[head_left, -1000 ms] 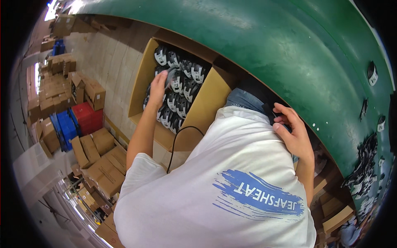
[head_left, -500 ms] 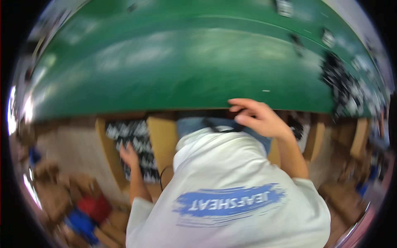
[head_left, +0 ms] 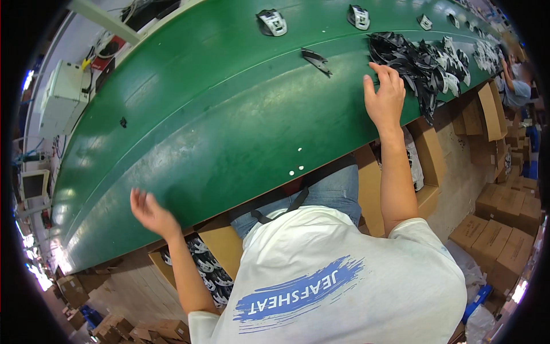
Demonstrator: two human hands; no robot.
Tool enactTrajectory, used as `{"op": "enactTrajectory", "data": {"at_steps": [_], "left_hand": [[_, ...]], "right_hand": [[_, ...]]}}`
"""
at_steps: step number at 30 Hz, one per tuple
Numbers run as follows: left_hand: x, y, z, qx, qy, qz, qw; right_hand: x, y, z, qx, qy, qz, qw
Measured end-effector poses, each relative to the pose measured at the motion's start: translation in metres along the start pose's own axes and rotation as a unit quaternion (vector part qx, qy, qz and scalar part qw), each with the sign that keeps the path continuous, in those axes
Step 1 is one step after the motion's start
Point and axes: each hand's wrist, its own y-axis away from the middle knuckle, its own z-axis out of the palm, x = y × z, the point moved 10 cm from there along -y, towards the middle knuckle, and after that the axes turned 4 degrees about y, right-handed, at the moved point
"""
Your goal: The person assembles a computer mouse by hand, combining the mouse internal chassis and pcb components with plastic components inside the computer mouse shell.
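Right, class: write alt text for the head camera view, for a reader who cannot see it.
A person in a white shirt reaches the right hand to a pile of black and white plastic parts on a green conveyor belt. The empty left hand hovers at the belt's near edge, above a cardboard box of similar parts.

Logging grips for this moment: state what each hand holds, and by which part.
Nothing is held. The left hand is open and empty over the green belt edge; the right hand lies spread, fingertips at the pile of black parts, gripping none.
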Motion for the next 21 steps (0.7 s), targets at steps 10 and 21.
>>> {"op": "enactTrajectory", "data": {"at_steps": [10,21], "left_hand": [[0.11,-0.036,0.452,-0.279,0.08,-0.035,0.956],[0.1,-0.046,0.519,-0.147,-0.2,0.087,0.965]], "right_hand": [[0.079,0.067,-0.005,-0.184,-0.125,0.26,0.94],[0.085,0.036,0.045,-0.172,-0.015,0.267,0.948]]}}
